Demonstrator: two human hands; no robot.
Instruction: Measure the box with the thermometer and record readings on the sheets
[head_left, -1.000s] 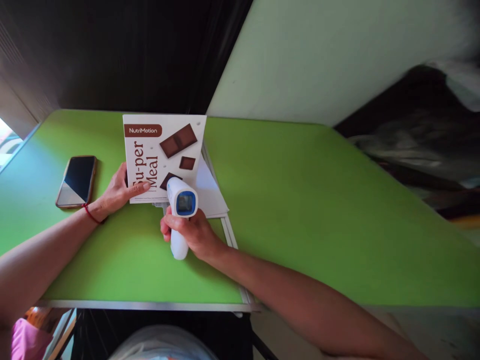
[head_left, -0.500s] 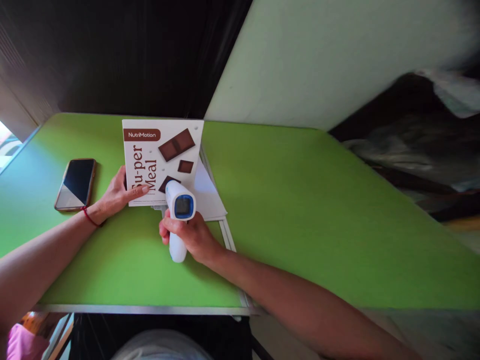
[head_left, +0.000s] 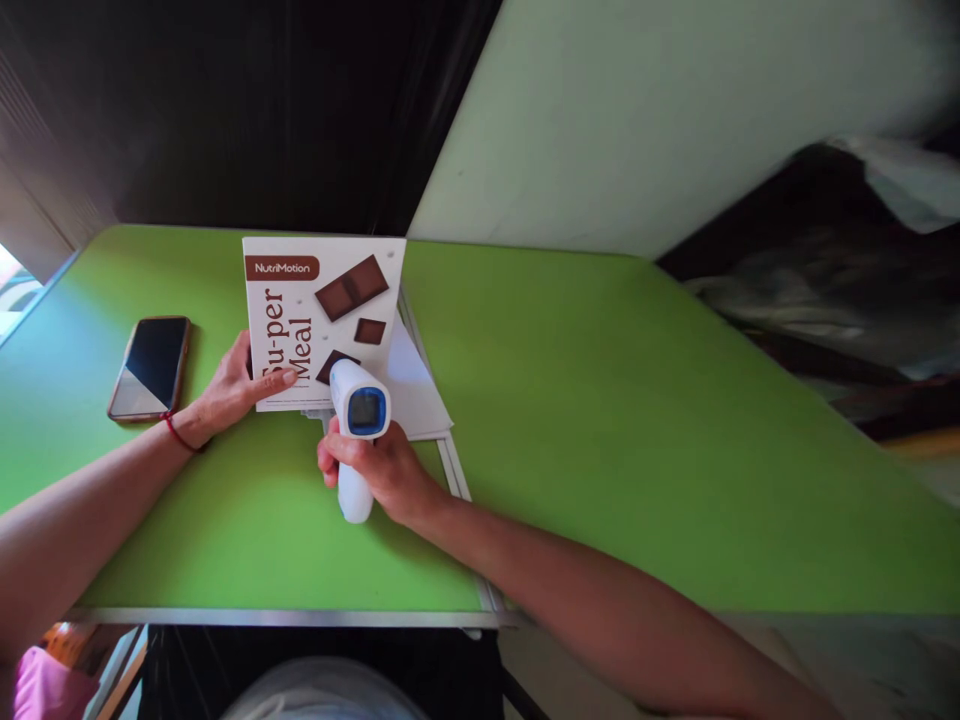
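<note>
My left hand (head_left: pixel 240 385) grips the lower left side of a white box (head_left: pixel 289 325) labelled "NutriMotion Su-per Meal", with chocolate pieces printed on it. Its thumb lies across the front while the other fingers are hidden behind. Wrapped round the handle of a white infrared thermometer (head_left: pixel 356 495) is my right hand (head_left: pixel 386 470). The thermometer's blue-framed screen faces me and looks dark; its front end points at the lower part of the box. I cannot tell whether the two touch. White paper or card (head_left: pixel 420 395) lies behind them on the table.
A smartphone (head_left: pixel 150 365) in a brown case lies left of my left hand on the green table (head_left: pixel 637 430). A white seam runs across the tabletop. Behind stand a dark panel (head_left: pixel 247 110) and a pale wall (head_left: pixel 600 120). Blurred cloth-like items are at the right.
Both hands keep their holds on the box and thermometer. The whole view has shifted very slightly; nothing else has visibly changed.
</note>
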